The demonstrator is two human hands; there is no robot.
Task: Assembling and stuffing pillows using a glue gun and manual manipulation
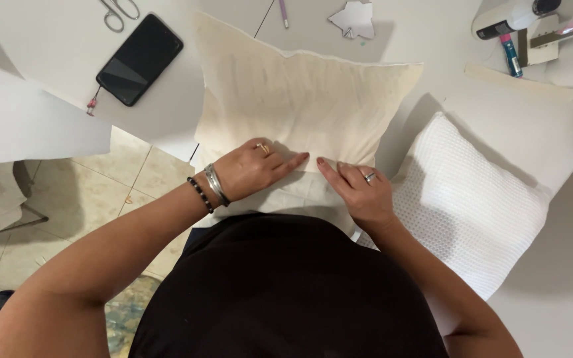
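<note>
Pressing flat on cream pillow [300, 86] — left hand [250, 169], right hand [359, 189], fingers extended, white pillow [472, 205] beside.

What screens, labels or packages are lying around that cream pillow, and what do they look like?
Phone: on the white table, upper left of the cream pillow; a black rectangle, screen dark, a small pink charm at its lower corner.
Tube: upper right by a white device; slim, blue-green with a pink cap, label too small to make out.
No packages or signs in view.
</note>
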